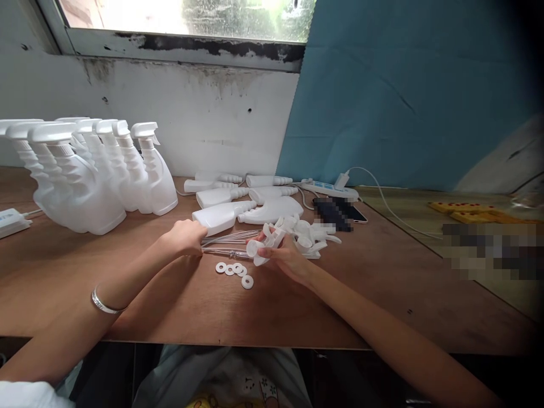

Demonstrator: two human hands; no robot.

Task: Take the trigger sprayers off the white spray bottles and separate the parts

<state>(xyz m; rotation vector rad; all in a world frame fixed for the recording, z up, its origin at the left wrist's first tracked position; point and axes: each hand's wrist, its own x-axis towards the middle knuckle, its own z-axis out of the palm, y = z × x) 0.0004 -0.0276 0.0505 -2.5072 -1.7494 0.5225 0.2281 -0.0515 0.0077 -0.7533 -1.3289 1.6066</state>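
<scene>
Left hand [187,237] pinched the clear tubes [229,238] lying on the table [170,306]. Right hand [284,258] gripped a white sprayer head [261,249] in its fingers, just beside them. Step judged: fitting tube into head; calls for careful alignment.

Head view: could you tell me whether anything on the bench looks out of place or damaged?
Nothing on the bench looks damaged. The wall under the window sill has dark stains and peeling paint. The bottles lying flat have no spray heads.
</scene>
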